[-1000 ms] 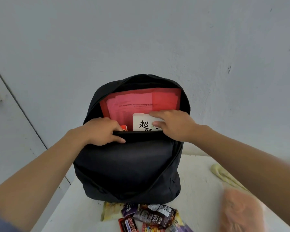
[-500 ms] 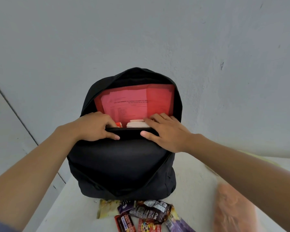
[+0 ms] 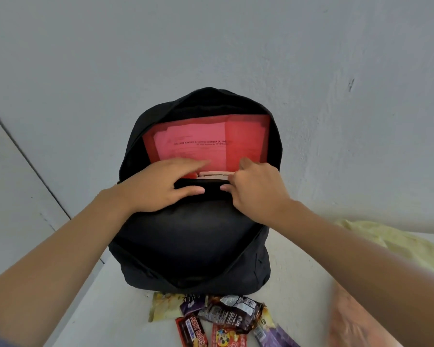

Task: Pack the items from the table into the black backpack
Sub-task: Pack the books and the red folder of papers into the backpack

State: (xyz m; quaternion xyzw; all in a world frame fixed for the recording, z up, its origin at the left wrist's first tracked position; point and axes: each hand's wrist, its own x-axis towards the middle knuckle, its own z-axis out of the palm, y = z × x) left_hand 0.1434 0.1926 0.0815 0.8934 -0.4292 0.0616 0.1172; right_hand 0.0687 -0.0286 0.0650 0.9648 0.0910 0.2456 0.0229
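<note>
On the white table (image 3: pixel 105 309): black backpack (image 3: pixel 191 246), snack packets (image 3: pixel 231 314), yellow cloth (image 3: pixel 398 244).

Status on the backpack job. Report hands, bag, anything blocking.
Left hand and right hand grip the front rim of the black backpack, thumbs outside. White box sunk inside, before the red folder. Snack packs unpacked; opening unblocked.
</note>
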